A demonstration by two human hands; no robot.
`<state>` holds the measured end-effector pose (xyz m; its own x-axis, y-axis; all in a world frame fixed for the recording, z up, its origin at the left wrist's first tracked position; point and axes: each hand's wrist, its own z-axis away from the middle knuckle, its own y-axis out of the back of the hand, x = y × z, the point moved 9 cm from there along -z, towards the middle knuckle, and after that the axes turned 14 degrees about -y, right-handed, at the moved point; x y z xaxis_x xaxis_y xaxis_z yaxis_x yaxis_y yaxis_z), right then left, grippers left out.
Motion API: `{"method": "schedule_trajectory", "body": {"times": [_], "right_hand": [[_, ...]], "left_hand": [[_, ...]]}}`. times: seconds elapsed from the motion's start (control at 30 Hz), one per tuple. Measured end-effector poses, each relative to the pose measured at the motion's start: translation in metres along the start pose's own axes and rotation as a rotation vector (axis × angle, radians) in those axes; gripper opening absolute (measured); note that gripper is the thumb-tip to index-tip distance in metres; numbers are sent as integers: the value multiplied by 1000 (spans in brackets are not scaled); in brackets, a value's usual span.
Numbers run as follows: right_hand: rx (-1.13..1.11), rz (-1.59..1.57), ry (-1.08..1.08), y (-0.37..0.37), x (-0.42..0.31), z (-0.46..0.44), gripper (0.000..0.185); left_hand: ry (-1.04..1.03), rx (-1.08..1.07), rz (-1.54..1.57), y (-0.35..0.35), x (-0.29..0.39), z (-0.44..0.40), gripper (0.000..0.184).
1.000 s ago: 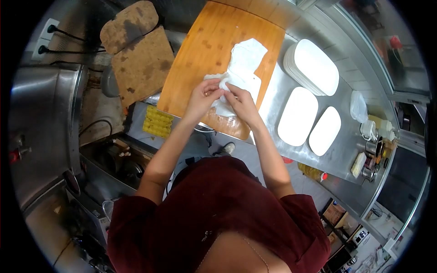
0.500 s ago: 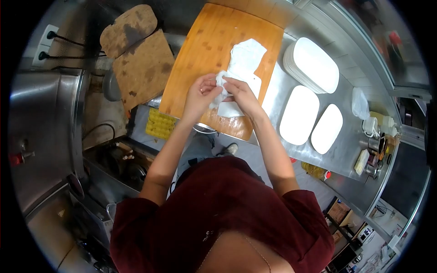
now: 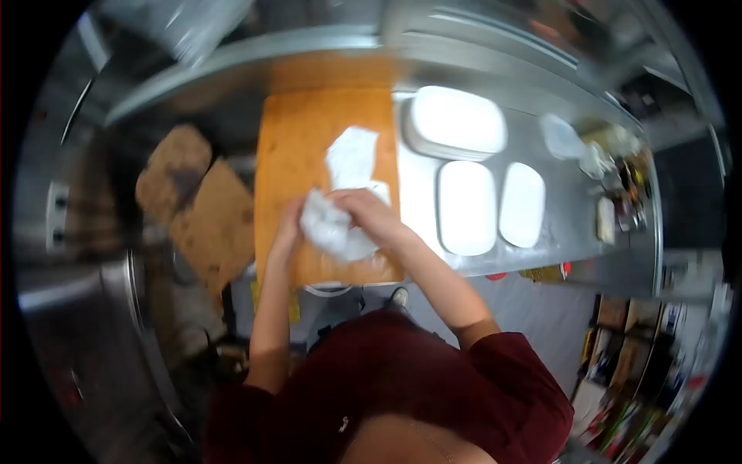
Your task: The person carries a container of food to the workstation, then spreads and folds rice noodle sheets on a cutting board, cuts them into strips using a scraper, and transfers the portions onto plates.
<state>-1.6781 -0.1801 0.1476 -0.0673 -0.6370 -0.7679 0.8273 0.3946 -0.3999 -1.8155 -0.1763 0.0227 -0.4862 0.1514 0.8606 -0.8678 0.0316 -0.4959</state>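
Note:
A crumpled white piece [image 3: 325, 224], cloth, paper or thin plastic, I cannot tell which, is between my hands above the wooden board [image 3: 294, 139]. My left hand [image 3: 290, 226] holds its left side, with the fingers partly hidden behind it. Fingers of my right hand [image 3: 367, 215] grip its upper right side. Just beyond, a wrinkled white sheet [image 3: 352, 157] lies on the board. Another flat white piece [image 3: 361, 244] lies below my right hand, partly covered by it. The view is blurred by motion.
On the metal counter to the right stand a stack of white plates [image 3: 457, 120] and two single plates, an oblong one [image 3: 467, 207] and a narrower one [image 3: 522, 205]. Worn brown boards [image 3: 212, 224] lie to the left. Jars and containers [image 3: 618, 182] crowd the far right.
The view has swung, so the board and plates appear shifted left. The white piece in my hands looks larger and more spread out than before; both hands still hold it.

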Motion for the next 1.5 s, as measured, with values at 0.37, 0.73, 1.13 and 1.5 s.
{"method": "schedule_trajectory", "body": {"times": [0.37, 0.73, 1.13, 1.5], "right_hand": [[883, 458, 547, 72, -92, 139, 34], [1552, 150, 143, 112, 284, 433, 24], [2072, -674, -9, -33, 593, 743, 22], [2293, -760, 151, 60, 742, 858, 20]], "left_hand": [[-327, -90, -703, 18, 84, -200, 59], [-1104, -332, -1166, -162, -29, -81, 35], [-304, -1644, -732, -507, -341, 354, 27], [1105, -1963, -1518, -363, -564, 479, 52]]}}
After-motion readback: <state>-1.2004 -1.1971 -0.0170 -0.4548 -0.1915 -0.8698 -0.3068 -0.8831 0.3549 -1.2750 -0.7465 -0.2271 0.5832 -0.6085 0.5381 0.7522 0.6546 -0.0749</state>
